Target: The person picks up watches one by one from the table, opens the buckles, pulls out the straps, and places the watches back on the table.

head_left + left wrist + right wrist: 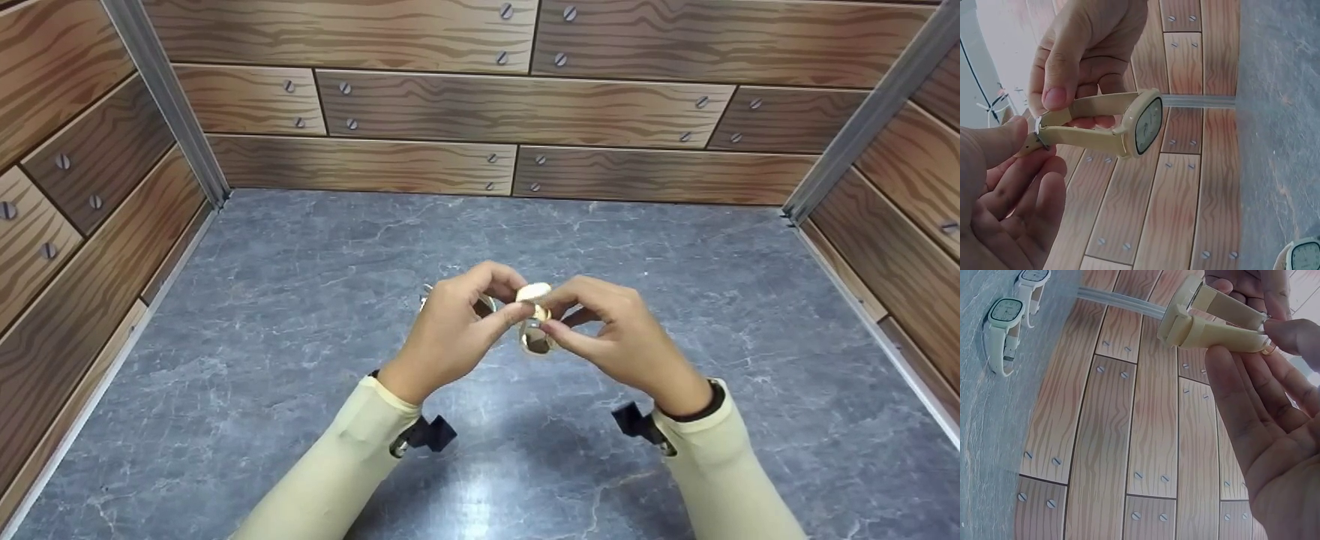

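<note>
Both hands hold a cream wristwatch between them above the table. Its rounded face (1149,126) points away from the fingers, and the strap (1224,336) forms a loop closed at the metal buckle (1040,132). My left hand (457,322) pinches the strap end by the buckle between thumb and fingers. On the other side, my right hand (619,334) grips the strap close to the buckle, thumb on top and fingers beneath. In the head view the fingers cover part of the watch (535,292).
A pale green-rimmed watch (1006,312) stands on the grey marbled table (300,375), with a white watch (1033,277) beside it. Behind my left hand, these are partly hidden in the head view. Wood-patterned walls (420,105) enclose the back and sides.
</note>
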{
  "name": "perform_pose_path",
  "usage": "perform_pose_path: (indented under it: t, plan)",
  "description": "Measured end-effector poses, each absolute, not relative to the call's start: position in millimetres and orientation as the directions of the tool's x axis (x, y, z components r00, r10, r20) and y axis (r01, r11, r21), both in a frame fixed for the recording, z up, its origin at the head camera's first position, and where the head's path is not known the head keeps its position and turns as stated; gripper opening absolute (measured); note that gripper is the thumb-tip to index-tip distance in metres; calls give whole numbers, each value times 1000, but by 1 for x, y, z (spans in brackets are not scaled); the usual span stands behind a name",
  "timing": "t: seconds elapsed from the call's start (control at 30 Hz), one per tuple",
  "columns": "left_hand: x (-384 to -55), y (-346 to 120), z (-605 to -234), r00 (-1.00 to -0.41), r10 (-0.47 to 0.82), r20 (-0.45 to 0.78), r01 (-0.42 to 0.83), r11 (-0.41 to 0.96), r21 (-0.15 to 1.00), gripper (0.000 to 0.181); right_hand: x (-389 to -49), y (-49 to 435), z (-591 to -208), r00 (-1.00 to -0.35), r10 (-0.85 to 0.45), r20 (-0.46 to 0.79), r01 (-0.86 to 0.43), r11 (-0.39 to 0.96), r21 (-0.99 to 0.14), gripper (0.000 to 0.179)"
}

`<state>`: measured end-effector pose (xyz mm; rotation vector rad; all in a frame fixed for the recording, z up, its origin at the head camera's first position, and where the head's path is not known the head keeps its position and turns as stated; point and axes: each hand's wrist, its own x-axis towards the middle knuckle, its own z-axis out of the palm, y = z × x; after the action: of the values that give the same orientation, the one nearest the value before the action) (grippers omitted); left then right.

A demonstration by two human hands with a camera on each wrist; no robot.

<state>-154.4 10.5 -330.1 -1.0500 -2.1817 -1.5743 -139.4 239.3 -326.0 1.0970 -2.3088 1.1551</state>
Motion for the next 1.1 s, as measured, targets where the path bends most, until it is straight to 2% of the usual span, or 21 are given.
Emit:
perform_pose_path:
  t: [0.33, 0.47, 0.63, 0.83, 1.0, 1.1]
  plan:
    - [-155, 10, -330, -752, 438, 493, 551, 8, 834, 17, -138, 238, -325, -644, -474, 600, -765, 371, -527, 23]
    - [-155, 11, -329, -785, 418, 457, 495, -18, 869, 15, -138, 237, -325, -621, -489, 613, -783, 410, -467, 25]
    - [-154, 13, -329, -821, 398, 409, 452, 14, 892, 19, -140, 235, -326, -538, -539, 648, -830, 472, -296, 24]
    - [-153, 17, -331, -820, 413, 397, 447, 27, 894, 18, -141, 231, -328, -437, -574, 693, -848, 519, -105, 22]
    - [-152, 18, -331, -820, 430, 378, 427, 21, 904, 17, -143, 230, -329, -353, -585, 730, -853, 522, 5, 20]
    - [-153, 18, -331, -822, 426, 379, 432, 31, 901, 16, -144, 230, -330, -330, -586, 740, -852, 522, 33, 17]
